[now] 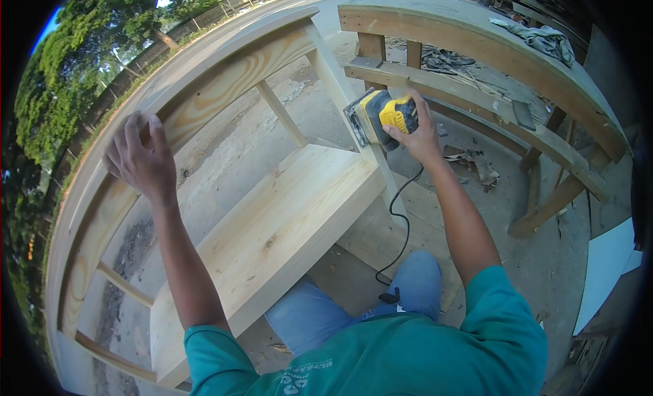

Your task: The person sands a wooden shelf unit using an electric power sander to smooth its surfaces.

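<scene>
A pale wooden table [265, 239] with a lower shelf and slim legs stands before me. My left hand [143, 154] rests at its top edge, fingers curled over the wood above the grained apron [238, 76]. On the right, my right hand [420, 134] is wrapped around a yellow and black electric sander [391, 118]. The sander is tilted sideways, its pad against the table's right-hand leg [333, 76]. A black power cord [407, 222] hangs from the tool and runs down by my knee.
A rough wooden workbench [469, 42] stands at the right, with a crumpled cloth [541, 39] on top. Wood scraps [476, 166] litter the ground beneath it. A white panel [605, 273] lies at far right. Beyond the table are a road and trees [88, 83].
</scene>
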A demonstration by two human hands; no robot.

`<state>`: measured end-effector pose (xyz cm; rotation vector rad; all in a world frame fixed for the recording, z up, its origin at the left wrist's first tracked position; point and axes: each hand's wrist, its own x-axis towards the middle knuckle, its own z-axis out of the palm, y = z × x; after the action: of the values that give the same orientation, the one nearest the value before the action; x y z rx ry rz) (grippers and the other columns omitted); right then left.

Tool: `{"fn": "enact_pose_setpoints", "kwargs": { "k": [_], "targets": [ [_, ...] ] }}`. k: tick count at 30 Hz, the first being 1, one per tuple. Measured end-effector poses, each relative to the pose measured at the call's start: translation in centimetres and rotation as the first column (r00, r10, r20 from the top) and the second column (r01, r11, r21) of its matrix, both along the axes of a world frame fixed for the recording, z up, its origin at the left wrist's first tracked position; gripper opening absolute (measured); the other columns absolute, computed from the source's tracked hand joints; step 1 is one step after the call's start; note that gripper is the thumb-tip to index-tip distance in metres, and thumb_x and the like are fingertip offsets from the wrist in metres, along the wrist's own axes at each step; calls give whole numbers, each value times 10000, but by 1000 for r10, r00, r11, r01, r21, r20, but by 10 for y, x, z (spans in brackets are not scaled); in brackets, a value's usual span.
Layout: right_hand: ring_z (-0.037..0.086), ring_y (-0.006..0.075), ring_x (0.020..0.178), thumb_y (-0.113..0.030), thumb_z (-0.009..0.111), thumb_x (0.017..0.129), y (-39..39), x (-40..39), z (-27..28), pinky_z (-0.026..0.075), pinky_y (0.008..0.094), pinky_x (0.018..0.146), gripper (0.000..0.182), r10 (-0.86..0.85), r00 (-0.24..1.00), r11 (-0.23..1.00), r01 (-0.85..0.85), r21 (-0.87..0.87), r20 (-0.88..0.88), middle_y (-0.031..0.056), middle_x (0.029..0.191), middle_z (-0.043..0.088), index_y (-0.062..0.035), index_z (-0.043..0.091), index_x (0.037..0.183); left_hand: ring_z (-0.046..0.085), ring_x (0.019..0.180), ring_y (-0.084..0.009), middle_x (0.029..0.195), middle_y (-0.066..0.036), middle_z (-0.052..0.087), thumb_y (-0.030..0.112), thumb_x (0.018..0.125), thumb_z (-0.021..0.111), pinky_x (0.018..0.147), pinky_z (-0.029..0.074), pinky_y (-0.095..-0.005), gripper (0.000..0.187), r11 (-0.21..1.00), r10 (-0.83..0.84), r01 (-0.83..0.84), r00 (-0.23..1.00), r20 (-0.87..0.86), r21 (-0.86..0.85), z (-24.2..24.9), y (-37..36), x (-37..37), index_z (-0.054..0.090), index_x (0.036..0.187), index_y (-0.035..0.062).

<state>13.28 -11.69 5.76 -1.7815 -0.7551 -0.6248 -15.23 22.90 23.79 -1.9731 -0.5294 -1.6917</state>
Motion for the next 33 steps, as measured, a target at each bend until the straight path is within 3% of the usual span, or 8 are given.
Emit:
{"fn": "enact_pose_setpoints", "kwargs": {
  "k": [2, 3, 5, 7, 9, 18, 24, 33],
  "targets": [
    [558, 368, 1232, -236, 902, 701, -27, -14, -65, 469, 465, 1026, 891, -33, 995, 999, 34, 9, -97, 160, 1316, 561, -201, 431, 1456, 517, 1292, -297, 1317, -112, 627, 238, 938, 653, 1117, 344, -464, 375, 936, -334, 321, 939, 77, 146, -26, -36, 32, 642, 1279, 85],
    [556, 368, 1228, -224, 899, 700, -40, -25, -94, 461, 462, 1032, 888, -56, 987, 998, 60, 19, -152, 162, 1314, 561, -179, 434, 1455, 439, 1393, -329, 1426, -155, 546, 112, 906, 650, 1155, 335, -474, 473, 892, -446, 446, 895, -24, 67, -48, -65, 49, 570, 1371, 75],
    [547, 361, 1235, -204, 896, 696, -63, -41, -150, 445, 453, 1048, 886, -93, 965, 994, 105, 36, -244, 165, 1318, 558, -144, 438, 1452, 389, 1426, -378, 1503, -204, 439, 127, 896, 641, 1184, 299, -508, 620, 653, -739, 710, 674, -17, -264, -108, -107, 101, 445, 1480, 53],
    [537, 348, 1253, -191, 893, 695, -78, -51, -206, 428, 441, 1066, 882, -108, 932, 986, 144, 79, -345, 168, 1338, 551, -113, 440, 1448, 244, 1507, -412, 1605, -266, 270, 202, 960, 595, 1238, 189, -483, 756, 372, -783, 704, 588, 202, -605, -152, -134, 165, 212, 1563, -44],
    [527, 337, 1270, -182, 889, 696, -89, -58, -248, 413, 431, 1079, 874, -97, 887, 978, 170, 124, -452, 169, 1362, 541, -88, 444, 1442, 158, 1542, -379, 1636, -284, 187, 287, 979, 594, 1258, 121, -440, 836, 86, -728, 731, 510, 458, -677, -165, -146, 235, 134, 1570, -83],
    [522, 331, 1256, -160, 876, 698, -96, -53, -255, 395, 419, 1089, 848, -43, 876, 975, 141, 171, -481, 162, 1351, 534, -73, 459, 1430, 48, 1554, -407, 1652, -286, 101, 272, 943, 599, 1261, 36, -488, 921, 402, -583, 698, 694, 423, -592, -117, -172, 327, 30, 1577, -79],
    [529, 313, 1241, -156, 875, 706, -84, -42, -220, 406, 408, 1075, 845, 2, 899, 983, 78, 164, -439, 159, 1345, 536, -80, 458, 1437, 34, 1558, -395, 1663, -279, 49, 234, 982, 556, 1268, 33, -443, 851, 398, -654, 731, 649, 387, -554, -154, -169, 319, 33, 1575, -84],
    [537, 285, 1209, -137, 864, 713, -84, -38, -217, 418, 392, 1055, 842, 12, 891, 981, 78, 179, -454, 148, 1326, 540, -86, 457, 1447, -3, 1547, -446, 1662, -288, 12, 264, 1025, 501, 1259, 22, -497, 820, 242, -709, 698, 602, 368, -674, -245, -211, 281, 1, 1579, -76]
  ]
}}
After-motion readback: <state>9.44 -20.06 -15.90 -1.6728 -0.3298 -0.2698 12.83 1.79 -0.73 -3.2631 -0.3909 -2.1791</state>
